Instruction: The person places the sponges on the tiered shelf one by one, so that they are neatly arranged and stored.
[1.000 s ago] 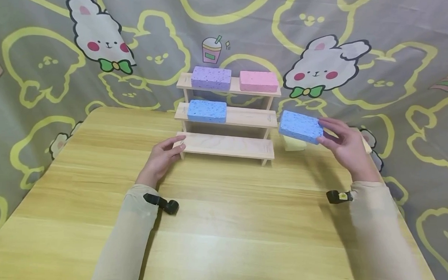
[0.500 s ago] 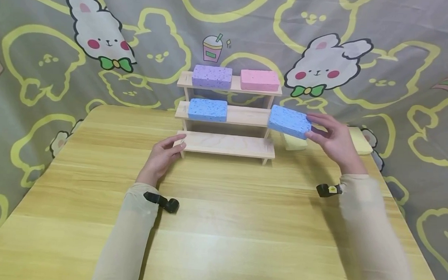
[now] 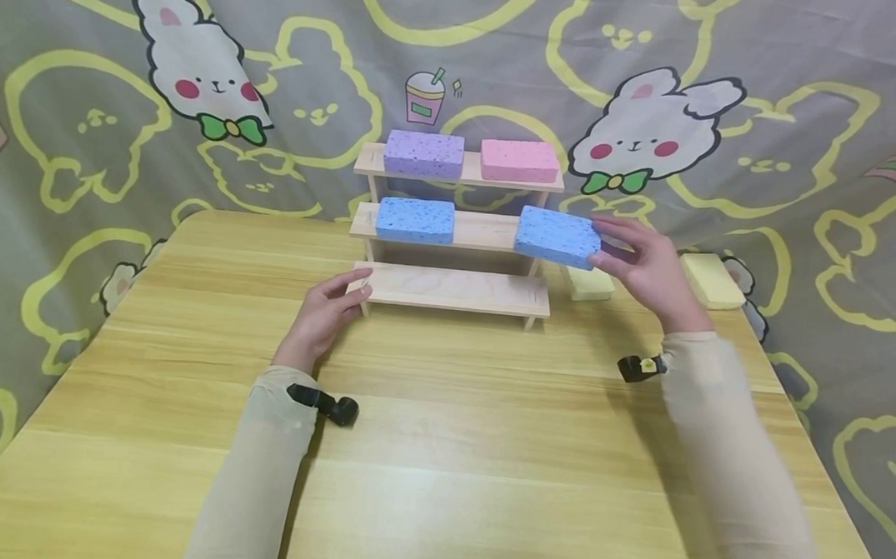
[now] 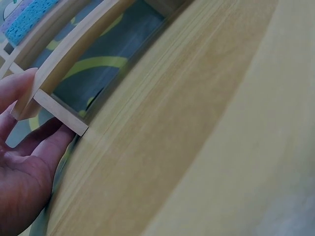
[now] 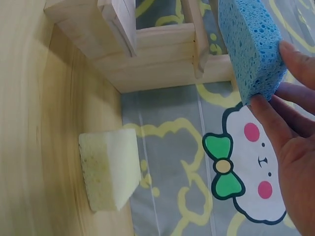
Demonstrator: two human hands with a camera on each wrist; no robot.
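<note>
My right hand [image 3: 649, 272] pinches a blue sponge [image 3: 555, 236] by its right end, thumb on one side and fingers on the other. The sponge is slightly tilted, in front of the right end of the middle tier; whether it touches the board cannot be told. My left hand [image 3: 320, 317] grips the left end of the lowest tier of a three-tier wooden shelf [image 3: 448, 288]. In the left wrist view, its thumb and fingers lie around the board's end [image 4: 30, 104]. Another blue sponge [image 3: 415, 220] sits on the middle tier's left side.
A purple sponge [image 3: 423, 155] and a pink sponge [image 3: 519, 162] lie on the top tier. Two pale yellow sponges are on the table [image 3: 441, 446]: one [image 3: 590, 286] right of the shelf, another [image 3: 712, 283] farther right. A patterned curtain [image 3: 294, 23] hangs behind.
My right hand has moved left with the blue sponge, from right of the shelf to the middle tier's right end. The far-right yellow sponge has come into full view. My left hand stays put.
</note>
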